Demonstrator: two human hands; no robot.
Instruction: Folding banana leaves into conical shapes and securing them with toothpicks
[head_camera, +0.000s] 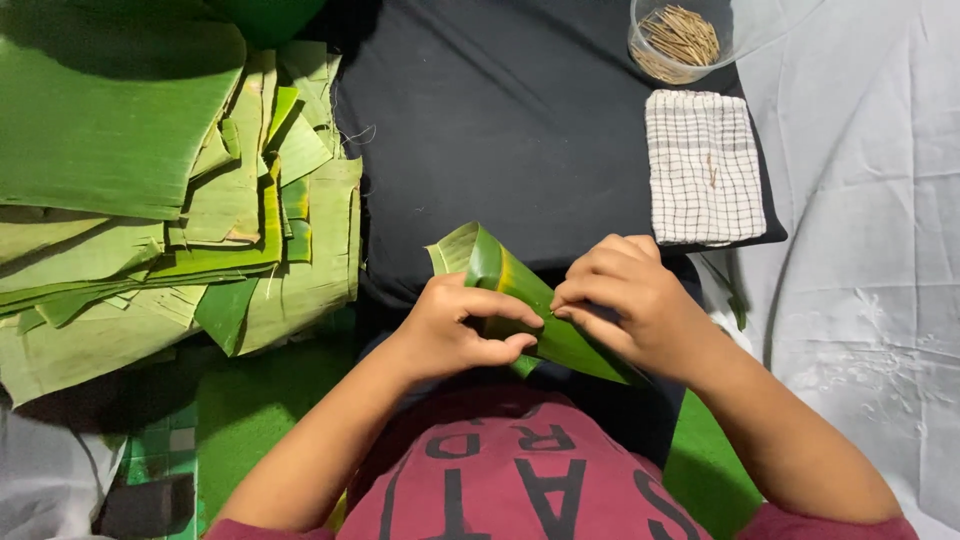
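Hands (455, 330) (625, 300) curl around folded leaf cone (520, 295).

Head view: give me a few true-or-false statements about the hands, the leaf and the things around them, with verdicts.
1. Both hands, left hand and right hand, hold the folded leaf. True.
2. The leaf pile lies on the person's right. False: it lies on their left.
3. The bowl holds thin sticks. True.
4. The checked cloth is spread over the leaf pile. False: it lies folded beside the bowl, on the dark cloth.
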